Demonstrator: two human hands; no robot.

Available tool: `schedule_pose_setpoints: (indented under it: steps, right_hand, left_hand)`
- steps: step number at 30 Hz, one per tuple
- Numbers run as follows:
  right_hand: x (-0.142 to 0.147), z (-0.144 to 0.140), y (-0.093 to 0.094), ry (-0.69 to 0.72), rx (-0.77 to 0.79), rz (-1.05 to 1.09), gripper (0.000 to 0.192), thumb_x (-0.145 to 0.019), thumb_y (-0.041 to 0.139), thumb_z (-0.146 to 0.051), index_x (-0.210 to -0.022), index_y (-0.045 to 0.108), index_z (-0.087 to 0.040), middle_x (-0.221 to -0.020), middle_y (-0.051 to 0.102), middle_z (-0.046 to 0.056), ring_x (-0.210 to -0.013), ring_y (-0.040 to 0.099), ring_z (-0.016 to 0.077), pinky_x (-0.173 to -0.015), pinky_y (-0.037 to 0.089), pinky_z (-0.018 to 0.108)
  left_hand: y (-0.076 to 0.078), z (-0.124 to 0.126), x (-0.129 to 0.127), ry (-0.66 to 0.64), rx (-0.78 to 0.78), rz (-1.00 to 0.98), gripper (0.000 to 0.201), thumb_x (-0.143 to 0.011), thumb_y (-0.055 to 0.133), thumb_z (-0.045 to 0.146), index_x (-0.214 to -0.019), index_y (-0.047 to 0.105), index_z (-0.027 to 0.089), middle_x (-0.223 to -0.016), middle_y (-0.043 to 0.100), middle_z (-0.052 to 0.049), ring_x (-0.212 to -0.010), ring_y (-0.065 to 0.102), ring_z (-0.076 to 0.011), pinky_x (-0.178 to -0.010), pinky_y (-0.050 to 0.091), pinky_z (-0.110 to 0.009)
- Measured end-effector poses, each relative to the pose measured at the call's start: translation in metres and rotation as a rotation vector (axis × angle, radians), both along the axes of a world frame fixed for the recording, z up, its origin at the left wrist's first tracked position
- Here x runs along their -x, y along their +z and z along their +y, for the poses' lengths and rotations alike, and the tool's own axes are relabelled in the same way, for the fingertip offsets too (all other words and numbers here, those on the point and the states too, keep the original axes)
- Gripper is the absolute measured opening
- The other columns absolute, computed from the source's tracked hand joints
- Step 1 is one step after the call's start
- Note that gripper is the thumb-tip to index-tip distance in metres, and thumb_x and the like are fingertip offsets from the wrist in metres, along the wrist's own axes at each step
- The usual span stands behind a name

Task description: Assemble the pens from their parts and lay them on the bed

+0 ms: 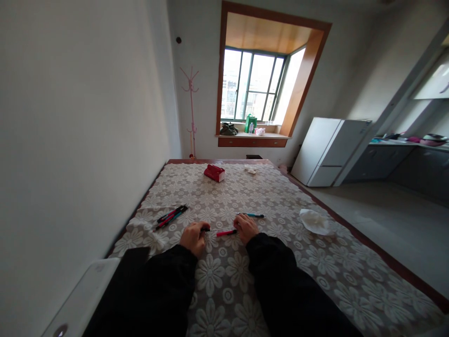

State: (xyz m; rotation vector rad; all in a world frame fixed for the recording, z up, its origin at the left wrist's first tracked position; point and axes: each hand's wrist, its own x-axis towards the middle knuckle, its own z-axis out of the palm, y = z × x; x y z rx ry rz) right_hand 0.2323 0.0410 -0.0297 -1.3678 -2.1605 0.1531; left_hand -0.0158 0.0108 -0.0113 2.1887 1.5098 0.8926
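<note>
Both of my hands rest on a table under a floral lace cloth (266, 281). My left hand (192, 238) is closed around the dark end of a pen part at its fingertips. My right hand (246, 228) pinches the other end of a red pen (226, 232) that lies between the two hands. A teal pen (250, 215) lies just beyond my right hand. Several red and black pens (171, 216) lie in a bunch to the left of my left hand.
A red box (214, 172) and a small white crumpled thing (250, 169) sit at the far end of the table. A crumpled white tissue (315, 222) lies at the right. A wall runs along the left; a white fridge (329, 150) stands beyond the right edge.
</note>
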Motion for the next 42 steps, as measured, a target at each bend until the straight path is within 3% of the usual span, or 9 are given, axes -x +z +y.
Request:
schedule_pose_setpoints:
  steps: [5,8,13,18,24,30,32,37,42]
  right_hand:
    - [0.001,-0.001,0.001,0.035,-0.023,0.025,0.015,-0.077,0.053,-0.006,-0.076,0.054,-0.021,-0.085,0.058,0.004,-0.087,0.050,0.0209,-0.078,0.038,0.032]
    - [0.003,-0.005,0.006,0.123,-0.036,0.049,0.013,-0.077,0.056,-0.008,-0.078,0.057,-0.021,-0.090,0.059,0.004,-0.091,0.050,0.0212,-0.082,0.040,0.033]
    - [0.006,-0.009,0.008,0.213,-0.050,0.061,0.011,-0.079,0.060,-0.010,-0.078,0.058,-0.021,-0.094,0.059,0.005,-0.092,0.051,0.0210,-0.084,0.041,0.034]
    - [0.005,-0.008,0.009,0.194,-0.043,0.046,0.013,-0.078,0.058,-0.007,-0.078,0.057,-0.020,-0.095,0.059,0.005,-0.093,0.051,0.0210,-0.085,0.042,0.035]
    - [-0.015,-0.004,0.019,0.276,-0.012,-0.035,0.015,-0.074,0.058,-0.006,-0.079,0.059,-0.021,-0.102,0.059,0.004,-0.099,0.052,0.0212,-0.088,0.041,0.035]
    - [-0.037,0.001,0.022,0.217,0.004,0.003,0.016,-0.072,0.059,-0.006,-0.077,0.061,-0.021,-0.104,0.061,0.006,-0.102,0.054,0.0221,-0.089,0.043,0.037]
    - [-0.035,0.000,0.021,0.233,0.015,0.021,0.015,-0.073,0.060,-0.007,-0.077,0.062,-0.021,-0.104,0.060,0.005,-0.101,0.054,0.0219,-0.089,0.043,0.037]
    - [-0.014,-0.008,0.019,0.287,0.017,-0.009,0.009,-0.073,0.063,-0.012,-0.076,0.063,-0.020,-0.103,0.060,0.006,-0.100,0.054,0.0225,-0.088,0.044,0.037]
    - [-0.002,-0.013,0.019,0.304,-0.024,-0.007,0.005,-0.078,0.061,-0.016,-0.080,0.061,-0.021,-0.098,0.060,0.006,-0.096,0.054,0.0213,-0.085,0.044,0.035]
  left_hand:
    - [-0.001,0.001,0.000,0.055,0.031,-0.099,0.028,-0.076,0.048,0.006,-0.096,0.061,0.021,-0.092,0.070,-0.002,-0.093,0.062,-0.0186,-0.087,0.046,-0.032]
    - [-0.001,0.001,-0.001,0.016,0.056,-0.131,0.025,-0.077,0.049,0.008,-0.095,0.061,0.021,-0.093,0.070,-0.002,-0.091,0.063,-0.0172,-0.084,0.047,-0.031]
    - [-0.001,-0.001,-0.004,-0.036,0.021,-0.045,0.017,-0.078,0.057,0.016,-0.092,0.065,0.021,-0.089,0.067,-0.004,-0.088,0.061,-0.0182,-0.080,0.046,-0.030]
    - [0.001,-0.001,-0.005,-0.078,0.039,-0.017,0.017,-0.076,0.059,0.013,-0.089,0.066,0.022,-0.091,0.068,-0.003,-0.092,0.058,-0.0195,-0.083,0.044,-0.030]
    - [0.002,-0.001,-0.004,-0.072,0.064,-0.031,0.020,-0.076,0.056,0.011,-0.088,0.066,0.023,-0.092,0.068,-0.002,-0.094,0.058,-0.0200,-0.086,0.044,-0.031]
    - [0.004,-0.003,-0.006,-0.048,0.054,-0.044,0.021,-0.082,0.047,0.016,-0.091,0.065,0.022,-0.092,0.067,-0.004,-0.094,0.059,-0.0200,-0.086,0.046,-0.032]
    - [0.006,-0.005,-0.007,-0.032,0.046,-0.038,0.024,-0.081,0.045,0.014,-0.092,0.065,0.021,-0.090,0.066,-0.005,-0.091,0.059,-0.0190,-0.084,0.046,-0.031]
    - [0.010,-0.009,-0.007,-0.058,0.023,-0.003,0.039,-0.061,0.053,0.003,-0.095,0.062,0.021,-0.091,0.064,-0.004,-0.091,0.057,-0.0197,-0.084,0.045,-0.031]
    - [0.009,-0.009,-0.008,-0.064,0.030,-0.027,0.032,-0.067,0.053,0.005,-0.093,0.063,0.020,-0.092,0.065,-0.004,-0.093,0.057,-0.0204,-0.086,0.044,-0.033]
